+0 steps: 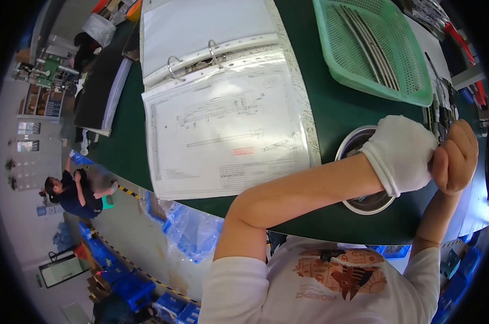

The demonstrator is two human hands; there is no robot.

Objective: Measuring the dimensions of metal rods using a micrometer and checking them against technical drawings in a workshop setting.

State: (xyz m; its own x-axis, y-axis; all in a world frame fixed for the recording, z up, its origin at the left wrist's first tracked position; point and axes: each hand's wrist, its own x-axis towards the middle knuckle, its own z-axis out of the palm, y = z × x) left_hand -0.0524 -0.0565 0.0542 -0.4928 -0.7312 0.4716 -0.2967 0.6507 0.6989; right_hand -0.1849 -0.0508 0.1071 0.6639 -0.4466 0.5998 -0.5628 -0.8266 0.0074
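Note:
My left hand, in a white glove, reaches over a round metal bowl at the right of the table. It looks curled closed, with its fingertips turned away from view. Right beside it, my bare right hand is in a fist against the glove's finger end. Whatever lies between the two hands is hidden. Glove and forearm cover much of the bowl, so its contents hardly show. Beyond the hands stands a green mesh basket with several long, thin metal rods in it.
An open ring binder with a technical drawing lies left of the bowl on the green table. A black folder is farther left. Dark slender tools lie behind my right hand. Another person sits across the aisle.

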